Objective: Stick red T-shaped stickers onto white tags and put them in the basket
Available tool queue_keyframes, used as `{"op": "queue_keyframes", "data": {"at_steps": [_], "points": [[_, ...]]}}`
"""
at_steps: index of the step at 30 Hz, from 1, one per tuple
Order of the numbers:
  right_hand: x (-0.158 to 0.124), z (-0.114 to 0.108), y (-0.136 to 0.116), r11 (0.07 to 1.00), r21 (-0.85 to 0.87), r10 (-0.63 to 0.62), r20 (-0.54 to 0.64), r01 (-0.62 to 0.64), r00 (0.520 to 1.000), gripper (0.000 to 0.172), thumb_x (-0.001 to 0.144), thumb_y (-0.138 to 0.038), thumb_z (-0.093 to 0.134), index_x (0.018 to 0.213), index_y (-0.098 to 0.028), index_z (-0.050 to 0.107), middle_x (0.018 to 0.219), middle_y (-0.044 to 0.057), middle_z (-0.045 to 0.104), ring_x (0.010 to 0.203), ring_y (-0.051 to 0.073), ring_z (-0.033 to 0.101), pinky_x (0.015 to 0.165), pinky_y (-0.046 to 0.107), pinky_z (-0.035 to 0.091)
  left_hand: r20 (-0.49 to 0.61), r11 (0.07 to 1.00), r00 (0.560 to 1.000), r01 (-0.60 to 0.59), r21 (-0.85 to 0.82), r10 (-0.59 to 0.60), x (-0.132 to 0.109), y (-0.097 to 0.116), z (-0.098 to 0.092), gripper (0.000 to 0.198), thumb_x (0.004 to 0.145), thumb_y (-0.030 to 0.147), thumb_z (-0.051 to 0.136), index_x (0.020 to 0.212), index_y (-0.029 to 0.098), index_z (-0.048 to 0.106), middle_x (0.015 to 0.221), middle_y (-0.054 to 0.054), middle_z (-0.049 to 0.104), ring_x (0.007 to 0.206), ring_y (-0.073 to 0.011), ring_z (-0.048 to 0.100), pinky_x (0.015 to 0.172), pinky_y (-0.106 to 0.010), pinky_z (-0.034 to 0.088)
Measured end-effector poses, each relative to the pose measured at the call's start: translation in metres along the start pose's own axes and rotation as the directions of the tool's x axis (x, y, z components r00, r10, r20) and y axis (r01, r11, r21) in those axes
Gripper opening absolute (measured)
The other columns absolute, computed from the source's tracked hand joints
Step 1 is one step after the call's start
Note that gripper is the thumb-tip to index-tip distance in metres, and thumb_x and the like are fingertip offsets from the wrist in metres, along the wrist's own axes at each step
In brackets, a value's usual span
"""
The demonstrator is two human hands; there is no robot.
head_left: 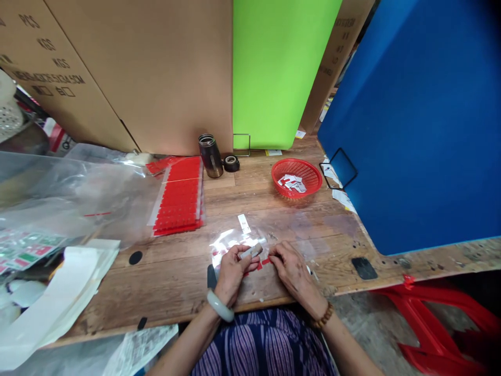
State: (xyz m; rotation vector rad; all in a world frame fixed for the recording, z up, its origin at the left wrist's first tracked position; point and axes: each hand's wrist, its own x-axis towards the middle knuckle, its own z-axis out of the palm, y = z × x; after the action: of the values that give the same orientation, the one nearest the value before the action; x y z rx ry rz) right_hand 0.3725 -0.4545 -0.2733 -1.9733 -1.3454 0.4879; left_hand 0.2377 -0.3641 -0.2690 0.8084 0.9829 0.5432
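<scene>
Near the table's front edge, my left hand (pixel 230 271) is closed on a small flat greyish piece (pixel 252 251) between thumb and fingers. My right hand (pixel 293 267) is just to the right, its fingertips pinched at the end of a narrow red strip (pixel 266 261). The strip runs between the two hands; its left part is hidden by my left fingers. Under and behind my left hand lies a shiny clear plastic sheet (pixel 221 239). A white card (pixel 244 224) with a small dark mark lies at the sheet's far edge.
A red basket (pixel 277 171) holds several small white cards. Stacked red sheets (pixel 180 196) lie left, beside a dark open bottle (pixel 211 159) and its lid (pixel 231 163). Cardboard (pixel 168 68), green (pixel 274 68) and blue (pixel 422 130) panels stand behind. Clear plastic (pixel 105 183) covers the left side.
</scene>
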Motion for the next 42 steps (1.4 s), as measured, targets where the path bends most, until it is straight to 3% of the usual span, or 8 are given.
{"op": "queue_keyframes", "data": {"at_steps": [4, 9, 14, 23, 34, 38, 42], "points": [[0.002, -0.001, -0.001, 1.0, -0.01, 0.0, 0.008, 0.0, 1.0, 0.015, 0.083, -0.01, 0.045, 0.073, -0.02, 0.048, 0.077, 0.002, 0.049, 0.075, 0.018, 0.049, 0.069, 0.032, 0.041, -0.011, 1.0, 1.0, -0.005, 0.02, 0.005, 0.0, -0.003, 0.001, 0.023, 0.07, 0.013, 0.07, 0.088, 0.011, 0.056, 0.076, -0.007, 0.068, 0.071, -0.0176, 0.07, 0.068, -0.025, 0.055], [-0.005, 0.001, -0.003, 0.998, 0.064, -0.022, -0.047, 0.025, 0.999, 0.015, 0.087, -0.013, 0.044, 0.092, -0.02, 0.055, 0.092, 0.006, 0.051, 0.088, 0.021, 0.052, 0.08, 0.036, 0.043, -0.017, 1.0, 1.0, 0.002, 0.029, -0.002, -0.002, 0.0, 0.002, 0.02, 0.073, 0.009, 0.066, 0.089, 0.011, 0.055, 0.074, -0.005, 0.067, 0.072, -0.0169, 0.07, 0.07, -0.025, 0.055], [-0.008, 0.004, -0.002, 0.995, 0.094, -0.016, -0.075, 0.023, 0.997, 0.016, 0.086, -0.012, 0.044, 0.082, -0.021, 0.057, 0.087, 0.005, 0.051, 0.084, 0.02, 0.051, 0.077, 0.035, 0.043, -0.022, 0.999, 1.0, -0.004, 0.04, 0.005, -0.003, 0.001, 0.003, 0.02, 0.073, 0.01, 0.066, 0.09, 0.012, 0.055, 0.074, -0.006, 0.067, 0.073, -0.0179, 0.07, 0.071, -0.025, 0.055], [-0.007, 0.004, -0.002, 0.999, 0.043, -0.013, -0.038, 0.015, 0.999, 0.014, 0.085, -0.011, 0.042, 0.075, -0.021, 0.045, 0.08, 0.003, 0.048, 0.079, 0.02, 0.047, 0.073, 0.034, 0.039, -0.029, 0.999, 0.999, -0.013, 0.049, 0.014, -0.002, 0.0, 0.004, 0.019, 0.072, 0.011, 0.067, 0.088, 0.013, 0.055, 0.076, -0.005, 0.067, 0.073, -0.0175, 0.07, 0.068, -0.024, 0.055], [-0.014, -0.017, 0.003, 0.947, 0.322, -0.067, 0.13, 0.022, 0.989, 0.013, 0.088, -0.02, 0.047, 0.076, -0.021, 0.051, 0.087, 0.002, 0.052, 0.086, 0.017, 0.05, 0.08, 0.03, 0.039, -0.062, 0.999, 0.998, 0.013, 0.052, -0.01, -0.002, 0.0, 0.005, 0.018, 0.073, 0.01, 0.066, 0.087, 0.013, 0.056, 0.074, -0.005, 0.068, 0.071, -0.0172, 0.07, 0.068, -0.023, 0.055], [-0.014, -0.018, 0.01, 0.9, 0.433, -0.02, 0.168, -0.055, 0.986, 0.011, 0.087, -0.025, 0.049, 0.078, -0.02, 0.052, 0.083, 0.001, 0.054, 0.08, 0.016, 0.05, 0.075, 0.027, 0.041, -0.058, 0.999, 0.998, 0.038, 0.032, -0.036, 0.0, 0.002, 0.004, 0.02, 0.075, 0.003, 0.062, 0.092, 0.011, 0.056, 0.077, -0.007, 0.069, 0.071, -0.0163, 0.07, 0.066, -0.022, 0.055], [-0.014, -0.016, 0.013, 0.868, 0.482, 0.072, 0.113, -0.118, 0.991, 0.01, 0.086, -0.028, 0.05, 0.08, -0.02, 0.052, 0.079, 0.0, 0.054, 0.076, 0.014, 0.051, 0.071, 0.025, 0.041, -0.028, 0.998, 0.998, 0.063, 0.001, -0.063, 0.002, 0.001, 0.0, 0.022, 0.076, 0.001, 0.059, 0.096, 0.009, 0.056, 0.083, -0.01, 0.069, 0.069, -0.0157, 0.07, 0.066, -0.022, 0.056]]}}
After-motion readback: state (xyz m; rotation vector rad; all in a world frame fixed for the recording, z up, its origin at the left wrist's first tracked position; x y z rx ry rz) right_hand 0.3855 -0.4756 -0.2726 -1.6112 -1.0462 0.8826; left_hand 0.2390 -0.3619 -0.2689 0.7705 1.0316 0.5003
